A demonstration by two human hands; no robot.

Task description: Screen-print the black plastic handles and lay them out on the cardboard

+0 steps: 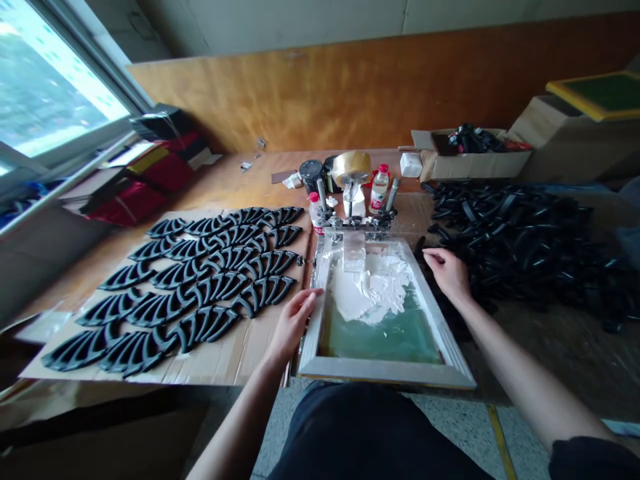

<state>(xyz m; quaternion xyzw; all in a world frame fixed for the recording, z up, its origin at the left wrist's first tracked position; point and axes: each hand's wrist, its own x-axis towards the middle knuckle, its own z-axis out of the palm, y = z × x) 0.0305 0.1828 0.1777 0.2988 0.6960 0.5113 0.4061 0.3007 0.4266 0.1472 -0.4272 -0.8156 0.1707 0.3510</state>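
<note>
A silk-screen frame (387, 369) with a grey metal rim lies in front of me, with white paste (370, 310) spread over the upper part of its green mesh. My left hand (293, 320) is at the frame's left rail, thumb and fingers closed on its edge. To the right of the frame, my right hand (449, 272) has its fingers pinched together at a small black curved piece (421, 247), partly hidden. Behind the mesh, a metal clamp (356, 230) holds the frame's far side.
Rows of black curved pieces (200, 267) cover cardboard (260, 340) on the left. A heap of similar black pieces (525, 240) lies on the right. Behind the clamp stand a tape roll (351, 167), a red-capped bottle (379, 190) and a dark tub (311, 177). An open carton (480, 165) sits farther back.
</note>
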